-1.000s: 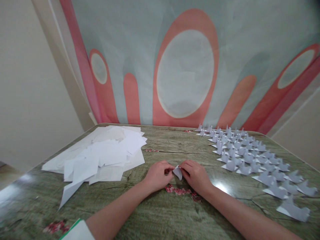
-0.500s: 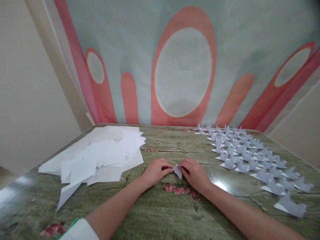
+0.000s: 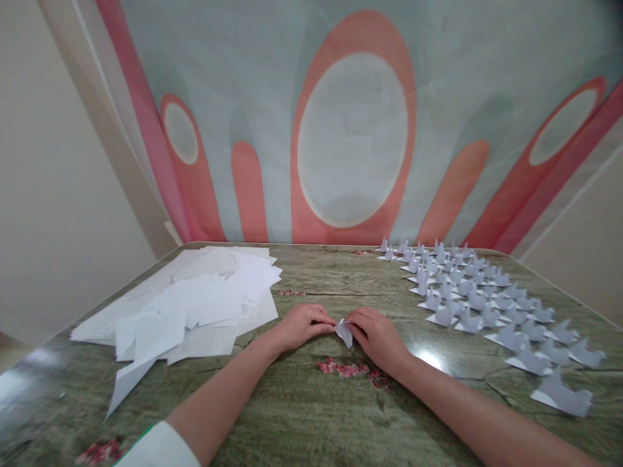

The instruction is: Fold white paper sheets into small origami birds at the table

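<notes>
Paper (image 3: 344, 332), small and half folded, sits pinched between both hands at mid table, just above the green top (image 3: 311, 402). Left hand (image 3: 299, 325) grips its left corner with curled fingertips, right hand (image 3: 374, 334) clamps the other side the same way. Light stuff, I'd say, thin and easily creased or torn, so edges and corners look like the place to hold, with a gentle pinch. Loose sheets (image 3: 195, 301) lie piled to the left, rows of folded birds (image 3: 487, 305) to the right. One sheet shows faint print, too small to read; no brands anywhere.
</notes>
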